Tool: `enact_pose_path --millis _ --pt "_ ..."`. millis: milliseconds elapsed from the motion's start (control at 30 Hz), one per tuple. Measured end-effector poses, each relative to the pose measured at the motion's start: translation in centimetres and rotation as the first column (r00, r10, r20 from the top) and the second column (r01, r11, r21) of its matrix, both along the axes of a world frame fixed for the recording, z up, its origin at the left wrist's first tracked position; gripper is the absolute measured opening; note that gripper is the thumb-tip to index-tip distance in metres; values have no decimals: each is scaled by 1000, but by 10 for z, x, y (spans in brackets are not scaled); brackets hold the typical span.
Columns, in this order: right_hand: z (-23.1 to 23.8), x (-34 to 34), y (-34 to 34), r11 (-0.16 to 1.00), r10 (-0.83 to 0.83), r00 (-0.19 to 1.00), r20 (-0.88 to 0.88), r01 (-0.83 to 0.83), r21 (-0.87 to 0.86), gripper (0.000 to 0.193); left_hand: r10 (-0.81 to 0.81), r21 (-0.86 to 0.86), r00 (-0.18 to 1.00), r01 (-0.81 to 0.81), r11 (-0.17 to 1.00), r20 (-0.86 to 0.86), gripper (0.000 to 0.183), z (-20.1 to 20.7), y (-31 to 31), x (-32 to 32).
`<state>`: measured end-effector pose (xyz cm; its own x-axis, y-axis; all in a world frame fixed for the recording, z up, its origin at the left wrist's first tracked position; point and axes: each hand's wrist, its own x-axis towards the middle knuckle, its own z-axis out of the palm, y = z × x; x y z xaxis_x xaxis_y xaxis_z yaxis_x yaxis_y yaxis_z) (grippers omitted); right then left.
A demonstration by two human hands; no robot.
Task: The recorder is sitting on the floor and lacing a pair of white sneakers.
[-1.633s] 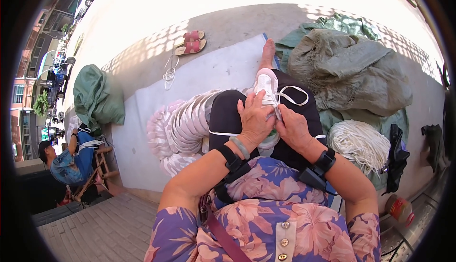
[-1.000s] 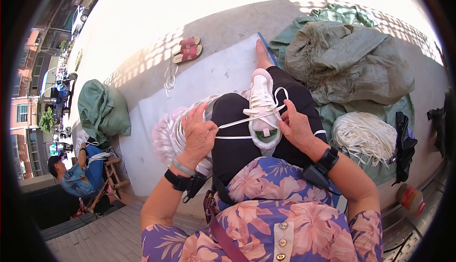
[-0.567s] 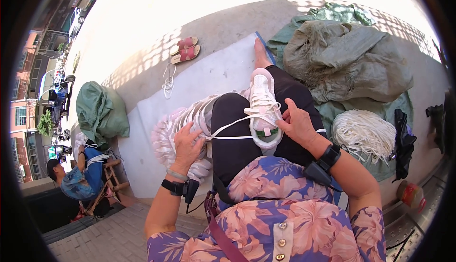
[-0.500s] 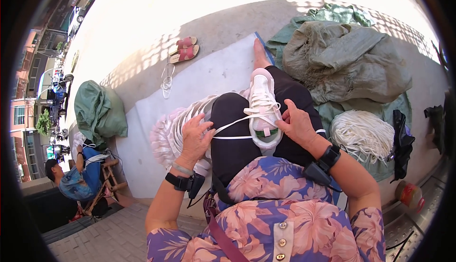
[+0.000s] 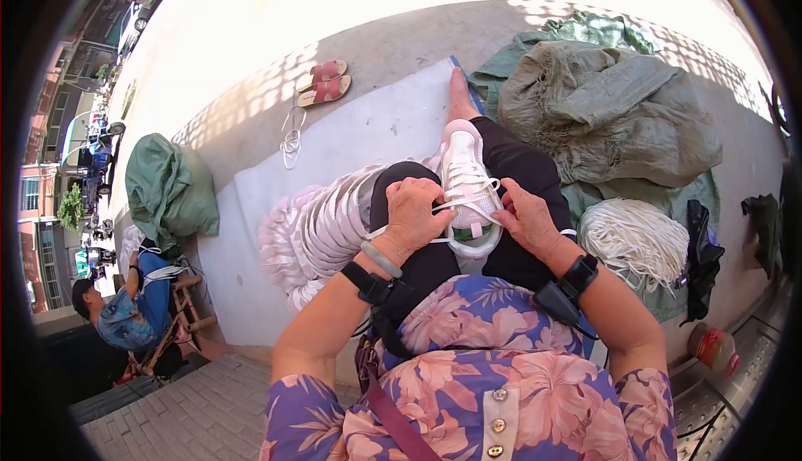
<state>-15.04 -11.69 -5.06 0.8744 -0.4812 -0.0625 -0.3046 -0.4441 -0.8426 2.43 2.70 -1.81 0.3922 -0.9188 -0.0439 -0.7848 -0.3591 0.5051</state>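
A white and pale-pink sneaker point(image 5: 464, 156) lies on my lap, toe pointing away from me, with white shoelaces point(image 5: 469, 194) threaded across its front. Close against its left side, my left hand point(image 5: 415, 213) is closed with thumb and fingers on a lace; the lace's loose part trails left from under that hand. On the other side of the shoe opening, my right hand point(image 5: 528, 220) pinches lace at the shoe's right edge. Left of my knee, a row of stacked pale-pink and white shoe parts point(image 5: 322, 223) lies on a white sheet.
A bundle of white laces point(image 5: 631, 240) sits at my right, below a big grey-green sack heap point(image 5: 614, 110). Red sandals point(image 5: 324, 89) and a loose lace point(image 5: 291, 145) lie ahead on the left. Beyond a green sack point(image 5: 171, 189), another person point(image 5: 125, 315) sits at far left.
My left hand has moved right, from out beside the shoe to right against its laces. The lace stretched between hand and shoe is no longer drawn out. My right hand stays by the shoe.
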Motion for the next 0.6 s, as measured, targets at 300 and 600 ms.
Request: enact_pose_path --millis 300,600 --pt "22 -6 4 988 -29 994 -107 45 150 36 -22 36 997 19 999 72 26 9 3 -1" --pt "46 -24 -14 864 184 983 -27 -175 -473 11 -14 114 1000 16 993 -16 14 15 16 3"
